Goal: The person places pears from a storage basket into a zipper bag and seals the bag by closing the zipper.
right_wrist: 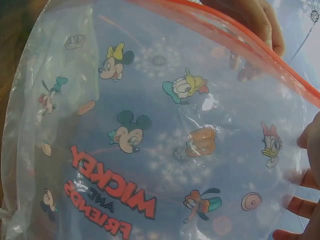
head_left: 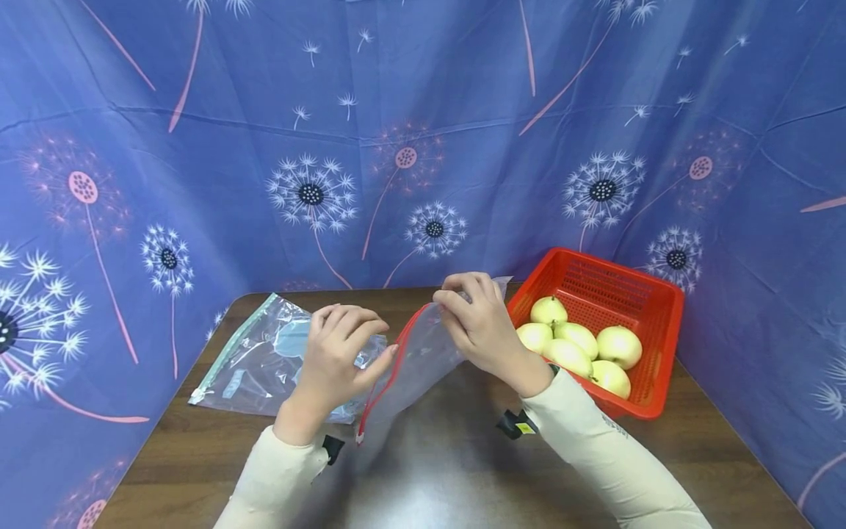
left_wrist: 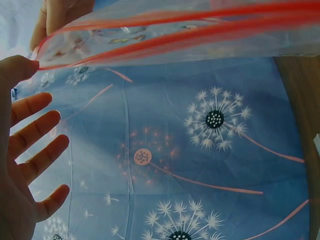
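Note:
A clear zipper bag [head_left: 423,360] with a red zip edge is held up over the table. My right hand [head_left: 481,316] grips its upper part. In the right wrist view, printed cartoon characters cover the bag [right_wrist: 165,150], and the right fingers [right_wrist: 302,205] lie along its side. My left hand [head_left: 344,353] has its thumb at the red edge, the other fingers spread loosely. Two red strips of the bag's mouth [left_wrist: 200,30] stand apart in the left wrist view. Beneath and beyond the left hand lies another clear bag [head_left: 254,367], with a pale green zip edge.
On the right stands a red plastic basket [head_left: 664,353] with several pale yellow-green round fruits [head_left: 619,347] inside. The wooden table [head_left: 449,477] ends at a blue dandelion-print cloth [head_left: 396,88] hung behind and at both sides.

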`<state>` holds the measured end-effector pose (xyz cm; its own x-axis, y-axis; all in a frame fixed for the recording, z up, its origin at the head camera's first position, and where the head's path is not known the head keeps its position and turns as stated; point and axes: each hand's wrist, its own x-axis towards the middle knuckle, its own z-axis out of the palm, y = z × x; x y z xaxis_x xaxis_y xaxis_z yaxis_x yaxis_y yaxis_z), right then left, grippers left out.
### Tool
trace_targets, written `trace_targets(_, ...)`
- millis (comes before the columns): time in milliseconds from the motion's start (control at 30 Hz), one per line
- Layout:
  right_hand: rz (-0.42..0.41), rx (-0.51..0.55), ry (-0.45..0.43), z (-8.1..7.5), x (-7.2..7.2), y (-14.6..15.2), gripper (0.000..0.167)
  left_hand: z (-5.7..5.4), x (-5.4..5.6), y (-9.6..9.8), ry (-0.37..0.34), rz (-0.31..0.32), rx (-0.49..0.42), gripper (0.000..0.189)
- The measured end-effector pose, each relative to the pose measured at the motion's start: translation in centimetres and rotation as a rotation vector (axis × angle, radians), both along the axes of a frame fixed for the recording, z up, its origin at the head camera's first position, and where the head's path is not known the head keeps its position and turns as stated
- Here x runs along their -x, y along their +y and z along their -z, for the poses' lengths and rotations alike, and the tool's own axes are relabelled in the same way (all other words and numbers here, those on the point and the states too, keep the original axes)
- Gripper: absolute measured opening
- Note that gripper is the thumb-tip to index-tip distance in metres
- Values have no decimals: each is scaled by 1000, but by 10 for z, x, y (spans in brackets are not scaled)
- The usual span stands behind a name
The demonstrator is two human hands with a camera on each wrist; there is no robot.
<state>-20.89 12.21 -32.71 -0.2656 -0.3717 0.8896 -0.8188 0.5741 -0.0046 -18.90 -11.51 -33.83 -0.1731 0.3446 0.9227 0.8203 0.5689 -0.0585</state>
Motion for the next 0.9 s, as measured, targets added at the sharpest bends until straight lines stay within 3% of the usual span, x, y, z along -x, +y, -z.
trace_targets(233,-9,0,-5,1,-1,3,32,9,-3,3,-37,17,71,18)
trace_targets(400,-2,1,-31,2,0,7,33,14,-1,6,-10,22,101,11)
trace_targets(567,1,-6,-25,1,1,10,31,12,2,11,17,19,84,11)
trace_targets(733,0,-1,-6,-1,-2,10,17,7,4,16,27,19,51,13)
trace_targets(900,-34,31,117,-5,-9,9,32,2,4,20,25,7,45,15)
